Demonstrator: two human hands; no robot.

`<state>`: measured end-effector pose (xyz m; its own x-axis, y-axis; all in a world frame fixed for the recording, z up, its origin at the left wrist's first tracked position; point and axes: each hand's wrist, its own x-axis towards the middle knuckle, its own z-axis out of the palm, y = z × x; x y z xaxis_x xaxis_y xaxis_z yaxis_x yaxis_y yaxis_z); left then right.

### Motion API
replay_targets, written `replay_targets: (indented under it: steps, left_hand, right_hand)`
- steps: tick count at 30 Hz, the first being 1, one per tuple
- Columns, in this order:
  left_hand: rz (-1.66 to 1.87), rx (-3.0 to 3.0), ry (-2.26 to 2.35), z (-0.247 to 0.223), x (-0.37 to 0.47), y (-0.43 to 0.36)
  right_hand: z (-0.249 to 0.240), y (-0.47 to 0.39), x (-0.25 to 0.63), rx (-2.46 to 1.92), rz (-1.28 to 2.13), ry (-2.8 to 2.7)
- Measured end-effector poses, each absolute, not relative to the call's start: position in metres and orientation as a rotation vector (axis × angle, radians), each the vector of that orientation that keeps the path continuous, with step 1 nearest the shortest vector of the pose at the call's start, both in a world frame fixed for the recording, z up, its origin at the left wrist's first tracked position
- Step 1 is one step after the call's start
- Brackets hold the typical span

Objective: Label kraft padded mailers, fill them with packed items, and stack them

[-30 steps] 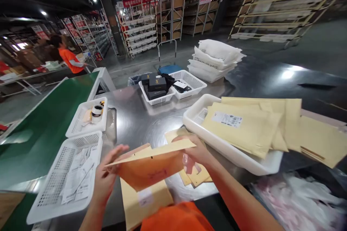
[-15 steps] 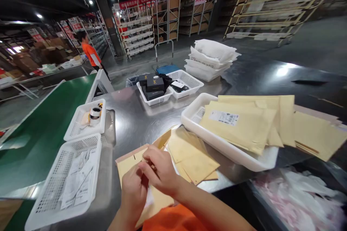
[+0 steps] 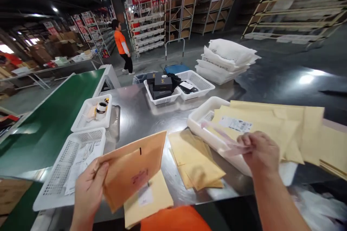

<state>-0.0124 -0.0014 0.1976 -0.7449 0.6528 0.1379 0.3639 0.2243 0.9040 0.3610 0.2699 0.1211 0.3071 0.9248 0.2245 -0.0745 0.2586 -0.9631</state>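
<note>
My left hand [image 3: 92, 182] is closed on the left end of a padded envelope [image 3: 127, 173], which is tilted up and shows a short black mark and red print. Pinched in my right hand [image 3: 258, 151] is a thin pinkish peel-off strip [image 3: 222, 135], slightly blurred, over the edge of a white basket [image 3: 202, 130]. Beneath the held envelope lies another padded envelope [image 3: 162, 196] with a white label. Between my hands a few yellow envelopes [image 3: 193, 160] lie overlapping on the metal table.
Labelled envelopes [image 3: 271, 119] fill the white basket. At left are baskets with papers [image 3: 81, 160] and tape rolls [image 3: 101, 107], beside a green conveyor [image 3: 62, 108]. Black boxes [image 3: 163, 83] and stacked white baskets [image 3: 226, 63] stand farther back. A bin of film scraps [image 3: 322, 205] is at lower right.
My hands, together over the envelope before, are now wide apart. The right has moved right with the strip; the left has lifted and tilted the envelope. A person in orange shows more fully behind.
</note>
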Motion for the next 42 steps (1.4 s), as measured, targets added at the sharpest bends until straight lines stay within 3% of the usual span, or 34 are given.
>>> replay_targets:
  steps: [6,12,19,24,27,34,42]
  left_hand:
    - [1.543,1.08,2.169,0.212,-0.015,0.004]
    - [1.637,0.987,2.039,0.213,-0.028,0.009]
    - [1.344,1.562,2.131,0.223,-0.037,0.0]
    - [1.275,2.074,1.603,0.25,-0.04,0.003]
    - [1.203,2.1,1.435,0.26,-0.04,0.007]
    - [1.226,1.726,1.581,0.245,-0.039,-0.004]
    - [1.284,1.441,2.025,0.224,-0.029,0.008]
  right_hand:
    - [0.14,0.225,0.253,-0.784,1.316,-1.741]
    - [0.174,0.236,0.227,-0.415,1.099,-1.997]
    - [0.181,0.239,0.247,-0.214,1.143,-2.219]
    - [0.187,0.245,0.254,0.262,1.158,-2.014]
    - [0.196,0.247,0.26,0.261,1.223,-2.048]
    - [0.208,0.241,0.274,0.211,1.279,-2.293]
    - [0.178,0.232,0.253,-0.231,1.079,-2.253]
